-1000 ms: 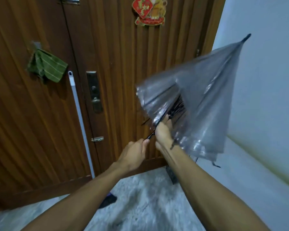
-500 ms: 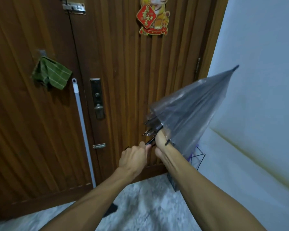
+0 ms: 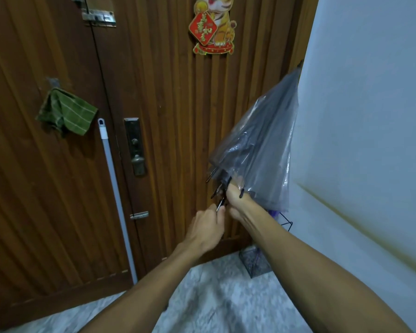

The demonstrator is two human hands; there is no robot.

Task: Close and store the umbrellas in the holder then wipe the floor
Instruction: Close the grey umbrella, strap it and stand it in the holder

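Observation:
A clear plastic umbrella [image 3: 262,145] with black ribs is folded almost fully shut and points up and to the right, its tip by the white wall. My left hand [image 3: 208,228] is closed around the shaft near its handle end. My right hand [image 3: 235,200] grips the gathered rib ends at the canopy's lower edge. A black wire umbrella holder [image 3: 256,263] stands on the floor in the corner below the umbrella, partly hidden by my right forearm.
A brown wooden door [image 3: 173,111] fills the view ahead, with a lock plate [image 3: 135,146]. A mop handle [image 3: 117,200] leans against it and a green cloth [image 3: 66,114] hangs at the left. The white wall [image 3: 370,116] is at right, grey marble floor [image 3: 214,296] below.
The umbrella canopy has collapsed from half open to nearly shut, and its tip has swung down toward the door's edge. Both hands have kept their hold.

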